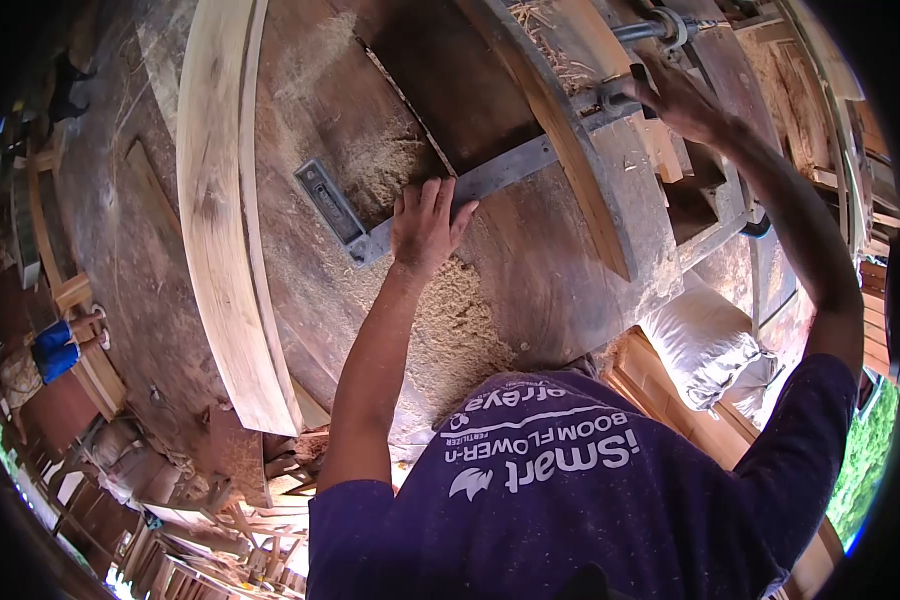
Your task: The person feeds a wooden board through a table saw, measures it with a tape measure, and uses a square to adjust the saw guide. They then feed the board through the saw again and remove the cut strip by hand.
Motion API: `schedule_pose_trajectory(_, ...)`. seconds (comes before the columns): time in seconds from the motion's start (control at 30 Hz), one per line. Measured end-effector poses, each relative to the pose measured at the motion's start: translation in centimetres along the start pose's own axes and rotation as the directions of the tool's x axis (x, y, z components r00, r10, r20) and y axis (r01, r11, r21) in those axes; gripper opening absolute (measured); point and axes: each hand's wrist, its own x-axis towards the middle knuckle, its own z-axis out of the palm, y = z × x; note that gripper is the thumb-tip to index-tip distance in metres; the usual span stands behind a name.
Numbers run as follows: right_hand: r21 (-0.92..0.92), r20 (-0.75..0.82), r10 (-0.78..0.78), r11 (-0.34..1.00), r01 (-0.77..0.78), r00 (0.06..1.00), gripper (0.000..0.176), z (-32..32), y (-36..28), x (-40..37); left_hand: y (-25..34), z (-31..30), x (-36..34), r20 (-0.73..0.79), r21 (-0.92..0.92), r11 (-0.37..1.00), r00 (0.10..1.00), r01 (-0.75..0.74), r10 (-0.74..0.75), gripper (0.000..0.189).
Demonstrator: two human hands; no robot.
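Across the sawdust-strewn workbench (520, 250), the person's left arm stretches forward from the body, with the left hand (430, 225) laid back-up on a flat metal bar (505, 170). Its fingers reach over the bar's far edge while the thumb spreads away to the right; whether that hand truly grips the bar or only presses on it, one cannot tell. The right arm swings wide, elbow bent outward, and the right hand (678, 105) is closed on a black handle (641, 90) at the bar's far right end.

Slanting over the bench, the bar carries a ribbed metal end piece (330, 205) just beyond the left hand. A curved wooden piece (560, 130) crosses above the bar between the two hands, hiding part of it. Well to the left lies a broader curved board (220, 200), apart from both hands. Loose sawdust (460, 320) is heaped beside the left forearm, near the purple shirt (560, 480). A pale sack (705, 345) sits below the right forearm, and another person in blue (55, 350) shows at the far left.
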Motion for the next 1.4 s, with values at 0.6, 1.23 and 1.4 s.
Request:
schedule_pose_trajectory(0.6,0.146,-0.625,0.199,0.98,-0.138,0.754,0.065,5.9,-3.6,0.1,0.5,0.4,-0.1,-0.049,-0.033,0.999,0.998,0.024,-0.025,0.049)
schedule_pose_trajectory(1.23,0.983,-0.171,0.171,-0.035,0.179,0.97,0.02,7.2,0.1,5.5,-0.2,0.2,0.3,-0.066,0.001,0.999,0.997,-0.033,0.033,0.049)
schedule_pose_trajectory(1.4,0.855,-0.151,0.676,-0.276,0.438,0.721,0.021,8.2,-3.8,6.9,-0.2,0.8,-0.2,-0.099,-0.02,0.999,0.994,-0.048,0.046,0.048)
